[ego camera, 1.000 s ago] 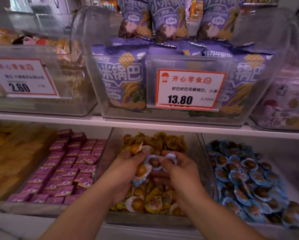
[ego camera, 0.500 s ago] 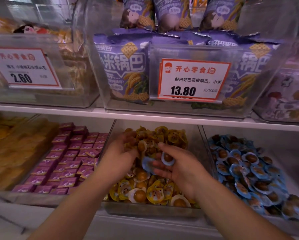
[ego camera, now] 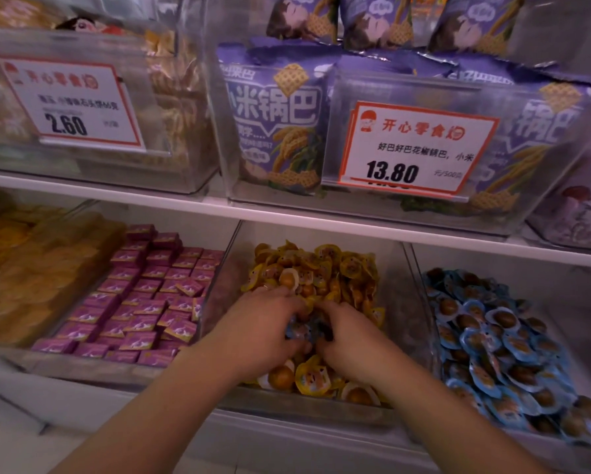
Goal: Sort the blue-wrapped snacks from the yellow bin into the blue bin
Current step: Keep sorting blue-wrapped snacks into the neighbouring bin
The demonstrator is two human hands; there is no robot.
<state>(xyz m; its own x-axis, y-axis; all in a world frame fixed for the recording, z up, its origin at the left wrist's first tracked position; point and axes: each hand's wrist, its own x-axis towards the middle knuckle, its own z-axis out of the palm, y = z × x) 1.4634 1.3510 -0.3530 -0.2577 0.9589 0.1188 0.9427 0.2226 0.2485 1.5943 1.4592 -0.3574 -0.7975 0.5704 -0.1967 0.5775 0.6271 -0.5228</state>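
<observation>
well, both hands are down in the yellow bin [ego camera: 398, 289]: the left hand [ego camera: 260, 331] and right hand [ego camera: 350, 340] seem to be curled around blue-wrapped snacks [ego camera: 301, 331] between them, though fingers hide the hold. the blue bin [ego camera: 420, 302] just beside holds many already; these ones aren't moved over yet.

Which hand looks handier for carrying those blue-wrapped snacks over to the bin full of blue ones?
Probably the right hand: it lies nearer the clear bin of blue-wrapped snacks, which stands to the right. Both hands curl around the small blue-wrapped snacks in the clear bin of yellow-wrapped snacks; the left hand would cross over.
</observation>
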